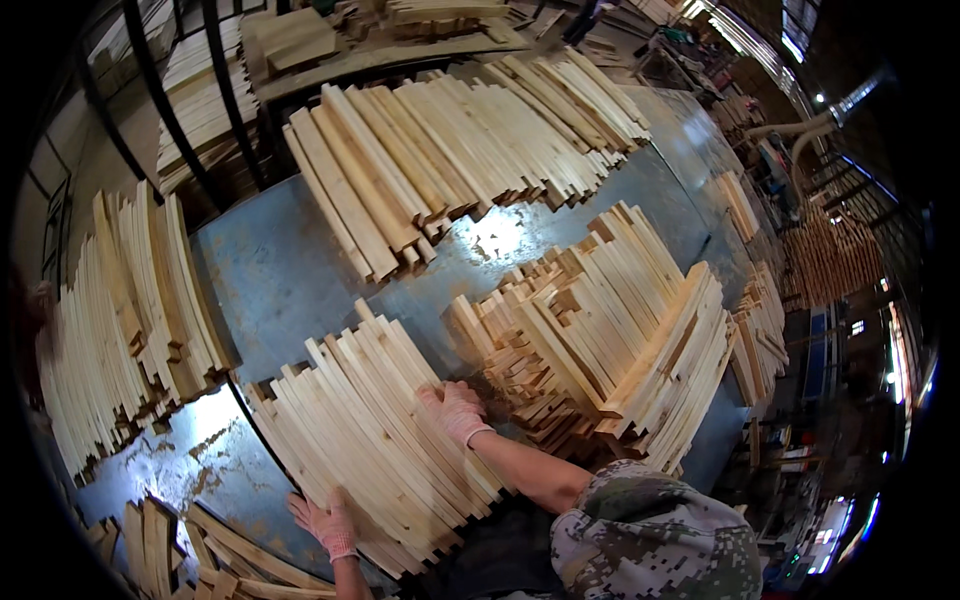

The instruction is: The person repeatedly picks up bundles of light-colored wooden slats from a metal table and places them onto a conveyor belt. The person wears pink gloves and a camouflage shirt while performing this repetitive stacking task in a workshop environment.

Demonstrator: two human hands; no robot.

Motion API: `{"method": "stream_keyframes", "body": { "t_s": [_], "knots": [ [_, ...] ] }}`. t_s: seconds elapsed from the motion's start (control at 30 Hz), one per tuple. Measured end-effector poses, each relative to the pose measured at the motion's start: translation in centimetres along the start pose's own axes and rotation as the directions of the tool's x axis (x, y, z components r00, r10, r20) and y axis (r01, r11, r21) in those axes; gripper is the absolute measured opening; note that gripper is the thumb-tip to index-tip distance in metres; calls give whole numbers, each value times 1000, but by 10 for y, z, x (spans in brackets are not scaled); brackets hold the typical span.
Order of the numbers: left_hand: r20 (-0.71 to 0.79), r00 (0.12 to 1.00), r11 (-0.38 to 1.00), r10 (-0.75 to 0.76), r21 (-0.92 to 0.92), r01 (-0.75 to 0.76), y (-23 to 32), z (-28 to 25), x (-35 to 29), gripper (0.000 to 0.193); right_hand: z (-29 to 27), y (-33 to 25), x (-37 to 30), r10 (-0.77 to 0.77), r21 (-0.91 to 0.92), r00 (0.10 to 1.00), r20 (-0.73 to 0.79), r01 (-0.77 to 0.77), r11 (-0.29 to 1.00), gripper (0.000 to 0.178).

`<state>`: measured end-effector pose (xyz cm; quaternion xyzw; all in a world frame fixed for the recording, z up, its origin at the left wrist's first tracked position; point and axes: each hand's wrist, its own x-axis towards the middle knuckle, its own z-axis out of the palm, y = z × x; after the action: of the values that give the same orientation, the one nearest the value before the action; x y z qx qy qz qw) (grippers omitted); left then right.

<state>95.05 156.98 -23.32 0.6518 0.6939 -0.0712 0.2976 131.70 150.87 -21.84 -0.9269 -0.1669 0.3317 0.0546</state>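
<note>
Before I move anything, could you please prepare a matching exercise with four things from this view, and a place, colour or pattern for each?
Column one:
1. Left hand
2. Right hand
3. Tabletop
4. Sleeve

Column two:
A. Blue-grey, with bright reflections
B. At the left edge of the nearest row of wooden strips
C. Camouflage pattern
D. At the right edge of that same row

Right pairs: 1-B, 2-D, 3-A, 4-C
</note>
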Motion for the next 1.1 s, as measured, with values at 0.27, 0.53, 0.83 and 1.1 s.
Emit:
{"method": "stream_keyframes", "body": {
  "t_s": [0.27,0.53,0.83,1.1],
  "knots": [
    [269,963,409,-14,-877,251,-12,4,17,81,-10,-12,1,66,-36,995,78,-64,997,83],
    [304,948,290,91,-919,266,-5,-4,-3,81,-16,0,-8,-26,121,1000,15,24,992,81],
    [211,977,321,11,-926,197,-1,-64,-155,77,-38,30,-69,-267,228,963,28,254,940,78],
    [-272,962,467,-14,-852,-235,30,-110,-353,55,-42,63,-144,-544,533,825,-154,533,657,66]
  ]
}}
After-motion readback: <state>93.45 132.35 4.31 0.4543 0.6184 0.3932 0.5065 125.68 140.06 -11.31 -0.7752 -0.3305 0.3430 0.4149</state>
